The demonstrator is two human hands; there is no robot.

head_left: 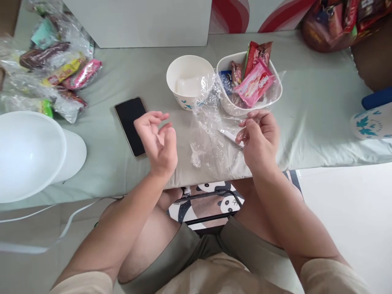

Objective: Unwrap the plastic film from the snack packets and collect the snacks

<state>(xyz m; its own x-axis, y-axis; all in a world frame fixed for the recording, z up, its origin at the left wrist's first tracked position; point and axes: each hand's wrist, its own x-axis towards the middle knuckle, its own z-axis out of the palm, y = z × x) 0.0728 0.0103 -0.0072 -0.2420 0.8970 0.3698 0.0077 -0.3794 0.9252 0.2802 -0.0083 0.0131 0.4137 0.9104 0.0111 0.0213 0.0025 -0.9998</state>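
My right hand point(261, 136) pinches the edge of a clear plastic bag point(211, 139) between thumb and fingers. The crumpled plastic spreads leftward over the cloth and up against a white square tub point(221, 69), which holds several packaged snacks, with a pink wafer packet point(255, 83) on top. My left hand point(157, 141) is raised palm up, fingers loosely curled and apart, with nothing in it. It hovers beside a black phone point(130, 124). Behind the plastic stands a round white paper bowl point(180, 67) with a white piece inside. A thin white strip point(232, 137) lies partly under the plastic.
At the left are a large white bucket point(73, 151) and a heap of wrapped snacks point(65, 73). A white box point(137, 22) stands at the back. A dark bowl of snacks point(321, 36) is at back right, and a patterned white cup point(372, 122) at the right edge.
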